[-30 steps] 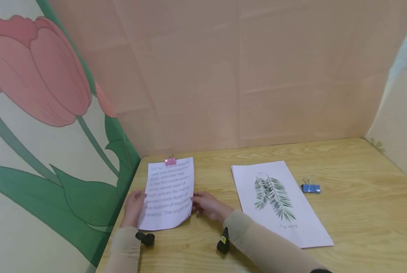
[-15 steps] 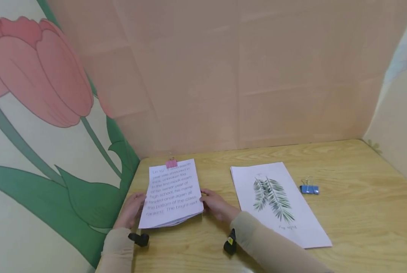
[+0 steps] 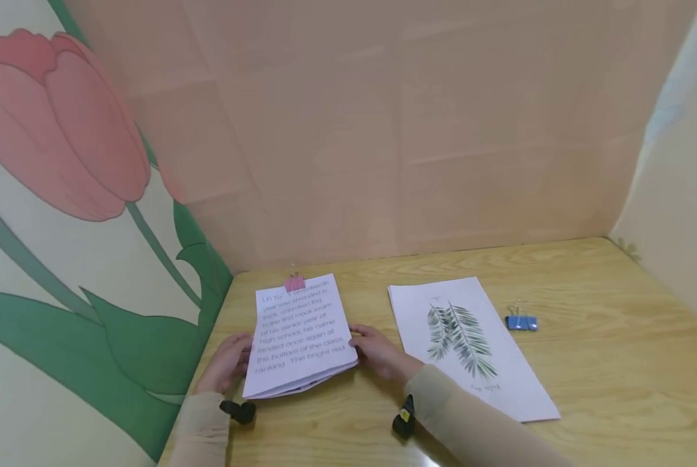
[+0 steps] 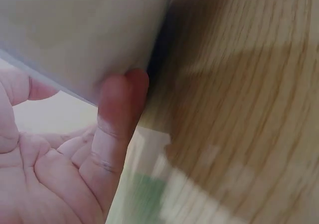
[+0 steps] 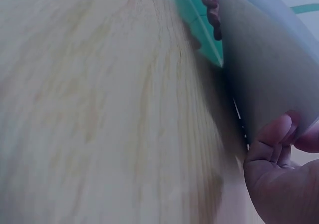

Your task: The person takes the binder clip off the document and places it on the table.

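A stack of printed sheets (image 3: 302, 331) lies at the left of the table, with a pink binder clip (image 3: 294, 281) on its top edge. My left hand (image 3: 227, 363) holds the stack's left edge, fingertips bent against the underside in the left wrist view. At the right edge, my right hand (image 3: 379, 350) pinches the sheets between thumb and fingers. The lower end of the stack is raised off the wood, and its page edges are slightly fanned. In the right wrist view the paper's underside (image 5: 264, 69) faces the table.
To the right lies another paper stack (image 3: 407, 324) with a palm-leaf print on top. Beyond it is a blue binder clip (image 3: 521, 322). A tulip-painted wall (image 3: 167, 318) borders the wooden table (image 3: 617, 363) on the left, and a pinkish sheet (image 3: 325, 130) hangs behind.
The lower end of the clipped stack has risen and swung to the right, its pages fanning. My right hand has shifted right with it; my left hand stays by the left edge.
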`<action>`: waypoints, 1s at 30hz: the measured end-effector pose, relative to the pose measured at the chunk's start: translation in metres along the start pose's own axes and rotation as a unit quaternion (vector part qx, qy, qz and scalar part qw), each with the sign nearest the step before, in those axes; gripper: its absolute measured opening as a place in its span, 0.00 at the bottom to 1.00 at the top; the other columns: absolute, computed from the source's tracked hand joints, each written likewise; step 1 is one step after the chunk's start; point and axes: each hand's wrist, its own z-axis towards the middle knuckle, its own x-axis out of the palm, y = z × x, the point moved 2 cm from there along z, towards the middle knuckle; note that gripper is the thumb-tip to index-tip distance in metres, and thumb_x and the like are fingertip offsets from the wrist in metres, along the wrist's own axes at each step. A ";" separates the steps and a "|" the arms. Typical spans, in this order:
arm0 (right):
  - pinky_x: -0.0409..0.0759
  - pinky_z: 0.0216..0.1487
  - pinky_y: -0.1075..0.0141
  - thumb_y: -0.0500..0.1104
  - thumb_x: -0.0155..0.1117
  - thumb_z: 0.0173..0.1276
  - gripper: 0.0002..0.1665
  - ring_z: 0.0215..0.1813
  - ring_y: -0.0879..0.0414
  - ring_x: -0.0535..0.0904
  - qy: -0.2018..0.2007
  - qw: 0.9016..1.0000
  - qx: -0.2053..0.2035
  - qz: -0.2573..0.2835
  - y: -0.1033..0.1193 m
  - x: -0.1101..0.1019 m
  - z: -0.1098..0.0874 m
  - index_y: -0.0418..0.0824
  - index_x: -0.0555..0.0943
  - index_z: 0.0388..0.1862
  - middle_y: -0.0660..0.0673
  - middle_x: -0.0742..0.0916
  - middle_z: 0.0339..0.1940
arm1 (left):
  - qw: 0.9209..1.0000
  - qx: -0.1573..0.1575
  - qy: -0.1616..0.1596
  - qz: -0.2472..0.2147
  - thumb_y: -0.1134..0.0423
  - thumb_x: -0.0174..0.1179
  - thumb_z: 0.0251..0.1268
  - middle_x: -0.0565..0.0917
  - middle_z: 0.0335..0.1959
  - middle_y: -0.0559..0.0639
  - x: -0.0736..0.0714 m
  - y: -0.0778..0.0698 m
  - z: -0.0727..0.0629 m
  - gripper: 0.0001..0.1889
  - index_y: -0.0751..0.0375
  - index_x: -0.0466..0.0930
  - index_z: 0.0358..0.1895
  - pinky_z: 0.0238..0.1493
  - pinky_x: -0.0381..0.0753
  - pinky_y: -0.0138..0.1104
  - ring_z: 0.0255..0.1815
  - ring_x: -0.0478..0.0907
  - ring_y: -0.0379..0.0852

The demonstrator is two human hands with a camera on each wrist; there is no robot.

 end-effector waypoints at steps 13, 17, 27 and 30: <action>0.80 0.48 0.59 0.29 0.50 0.75 0.29 0.48 0.50 0.81 -0.011 0.999 -0.004 -0.031 0.000 -0.015 -0.013 0.25 0.66 0.74 0.35 0.83 0.58 | 1.000 -0.006 0.018 -0.015 0.62 0.45 0.83 0.83 0.47 0.58 0.013 0.005 0.010 0.24 0.77 0.62 0.71 0.42 0.80 0.38 0.40 0.81 0.46; 0.80 0.51 0.58 0.29 0.50 0.74 0.30 0.50 0.50 0.82 -0.007 0.999 -0.013 -0.041 0.001 -0.018 -0.016 0.25 0.67 0.74 0.35 0.84 0.59 | 0.999 0.000 0.027 -0.022 0.63 0.45 0.83 0.84 0.45 0.57 0.016 0.006 0.017 0.24 0.78 0.63 0.70 0.41 0.81 0.37 0.38 0.81 0.45; 0.80 0.46 0.60 0.31 0.51 0.74 0.30 0.46 0.51 0.82 -0.030 0.997 -0.010 -0.065 0.000 -0.024 -0.028 0.27 0.68 0.74 0.38 0.85 0.53 | 0.998 0.006 0.061 -0.026 0.63 0.45 0.83 0.85 0.45 0.58 0.026 -0.001 0.036 0.22 0.80 0.67 0.68 0.40 0.81 0.37 0.38 0.82 0.45; 0.80 0.45 0.61 0.31 0.51 0.72 0.29 0.44 0.52 0.83 -0.040 0.996 -0.021 -0.078 -0.002 -0.026 -0.030 0.26 0.70 0.72 0.40 0.86 0.49 | 0.997 0.001 0.070 -0.020 0.63 0.45 0.84 0.85 0.48 0.60 0.029 -0.003 0.042 0.23 0.79 0.67 0.69 0.42 0.82 0.37 0.40 0.82 0.46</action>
